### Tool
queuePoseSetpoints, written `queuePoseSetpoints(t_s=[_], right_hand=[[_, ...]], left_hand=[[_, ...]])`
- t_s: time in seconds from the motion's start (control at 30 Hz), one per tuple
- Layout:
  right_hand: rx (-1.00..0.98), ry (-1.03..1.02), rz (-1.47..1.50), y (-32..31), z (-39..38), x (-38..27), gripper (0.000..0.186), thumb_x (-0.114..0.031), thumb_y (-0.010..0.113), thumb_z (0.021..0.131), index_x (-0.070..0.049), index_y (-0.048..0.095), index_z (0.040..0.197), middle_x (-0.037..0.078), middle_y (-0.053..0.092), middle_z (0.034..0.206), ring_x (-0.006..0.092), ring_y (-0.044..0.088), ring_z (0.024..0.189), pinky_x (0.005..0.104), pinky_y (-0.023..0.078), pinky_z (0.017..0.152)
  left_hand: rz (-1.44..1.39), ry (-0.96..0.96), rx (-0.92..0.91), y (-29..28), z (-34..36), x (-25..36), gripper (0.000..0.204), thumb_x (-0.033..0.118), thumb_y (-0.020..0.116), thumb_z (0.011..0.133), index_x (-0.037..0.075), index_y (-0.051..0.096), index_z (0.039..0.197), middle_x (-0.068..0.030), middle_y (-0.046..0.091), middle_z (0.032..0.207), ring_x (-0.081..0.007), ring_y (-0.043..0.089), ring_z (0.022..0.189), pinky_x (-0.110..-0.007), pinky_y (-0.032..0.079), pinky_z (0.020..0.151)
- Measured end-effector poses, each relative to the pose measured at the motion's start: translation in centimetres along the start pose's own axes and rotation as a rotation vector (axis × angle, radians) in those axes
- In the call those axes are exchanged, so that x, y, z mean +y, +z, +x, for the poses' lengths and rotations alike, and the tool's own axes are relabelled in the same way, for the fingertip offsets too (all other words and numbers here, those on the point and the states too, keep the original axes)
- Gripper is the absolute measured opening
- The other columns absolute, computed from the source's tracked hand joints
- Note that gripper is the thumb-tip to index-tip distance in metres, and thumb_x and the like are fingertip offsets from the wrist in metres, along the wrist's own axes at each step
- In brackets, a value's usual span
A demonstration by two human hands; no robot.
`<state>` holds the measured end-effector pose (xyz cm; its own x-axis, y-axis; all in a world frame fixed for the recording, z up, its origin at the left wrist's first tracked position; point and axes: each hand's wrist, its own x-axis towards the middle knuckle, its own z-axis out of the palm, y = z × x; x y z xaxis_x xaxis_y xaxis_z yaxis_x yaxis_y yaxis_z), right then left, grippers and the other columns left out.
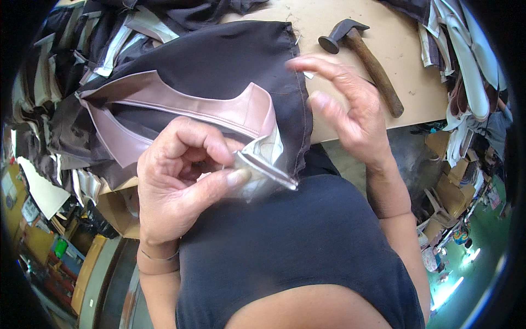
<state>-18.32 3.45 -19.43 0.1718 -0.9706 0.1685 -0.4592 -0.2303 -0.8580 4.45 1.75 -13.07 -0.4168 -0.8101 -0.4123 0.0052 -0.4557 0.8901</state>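
A person's left grip (178, 175) pinches a pink shoe upper (189, 98) by its pale-lined end, probably best kept steady and unwrinkled, as the right grip (353, 112) spreads, seemingly empty

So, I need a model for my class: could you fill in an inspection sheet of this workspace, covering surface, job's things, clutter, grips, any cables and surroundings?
Surface: tan worktop, partly covered by a dark cloth.
Job's things: pink shoe upper above the dark cloth; hammer lying on the worktop, toward the right.
Clutter: dark-and-white pieces heaped at upper left; pale strips hanging at upper right.
Grips: left grip pinches the upper's pale-lined near end; right grip is raised, thumb and index finger apart.
Cables: nothing seen.
Surroundings: green floor at lower right; cardboard boxes at right; edges too small to itemise.
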Motion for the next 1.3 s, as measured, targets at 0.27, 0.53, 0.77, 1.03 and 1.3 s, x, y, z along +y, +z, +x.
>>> queuePoseSetpoints(t_s=[0.27, 0.53, 0.77, 1.03, 1.3], right_hand=[[-0.456, 0.022, 0.681, 2.9, 3.5, -5.2, 0.027, -0.007, 0.057, 0.077, 0.002, 0.055, 0.103, 0.011, 0.060, 0.093, 0.0197, 0.060, 0.084, 0.0279, 0.045, 0.077], [-0.411, 0.018, 0.587, 3.7, 2.0, -6.6, 0.025, 0.000, 0.053, 0.075, -0.001, 0.054, 0.099, 0.010, 0.057, 0.078, 0.0179, 0.058, 0.067, 0.0276, 0.046, 0.061], [-0.484, 0.309, 0.857, 3.4, 1.3, -6.8, 0.021, 0.000, 0.052, 0.079, 0.002, 0.052, 0.100, 0.007, 0.054, 0.092, 0.0091, 0.053, 0.077, 0.0205, 0.043, 0.068], [-0.432, 0.268, 0.849, 4.1, 0.5, -6.6, 0.020, 0.001, 0.050, 0.080, 0.000, 0.054, 0.100, 0.004, 0.057, 0.087, 0.0064, 0.053, 0.074, 0.0207, 0.044, 0.066], [-0.439, 0.208, 0.814, 4.1, 0.5, -6.6, 0.026, -0.009, 0.060, 0.076, -0.001, 0.054, 0.100, 0.005, 0.057, 0.080, 0.0095, 0.055, 0.070, 0.0226, 0.044, 0.065]], left_hand=[[0.020, 0.080, 0.071, -1.6, -2.9, 0.6, 0.019, -0.005, 0.064, 0.070, 0.000, 0.052, 0.085, -0.0073, 0.058, 0.082, -0.0084, 0.056, 0.074, -0.020, 0.046, 0.068], [-0.061, 0.024, 0.069, -1.3, -4.6, -0.3, 0.019, -0.003, 0.065, 0.071, 0.000, 0.053, 0.085, -0.0039, 0.055, 0.083, -0.0053, 0.053, 0.071, -0.017, 0.045, 0.062], [0.057, 0.020, 0.096, -0.6, -4.8, -0.8, 0.020, -0.002, 0.066, 0.070, 0.003, 0.051, 0.083, -0.0006, 0.054, 0.077, -0.0042, 0.052, 0.067, -0.017, 0.044, 0.060], [0.227, 0.111, 0.089, -0.4, -5.3, -1.2, 0.038, -0.002, 0.069, 0.063, 0.005, 0.043, 0.088, -0.0073, 0.056, 0.079, -0.0093, 0.056, 0.073, -0.020, 0.045, 0.066], [0.153, 0.102, 0.022, -0.9, -5.1, -1.3, 0.023, -0.004, 0.066, 0.069, 0.002, 0.049, 0.084, -0.0024, 0.054, 0.080, -0.0068, 0.056, 0.074, -0.021, 0.048, 0.068]])
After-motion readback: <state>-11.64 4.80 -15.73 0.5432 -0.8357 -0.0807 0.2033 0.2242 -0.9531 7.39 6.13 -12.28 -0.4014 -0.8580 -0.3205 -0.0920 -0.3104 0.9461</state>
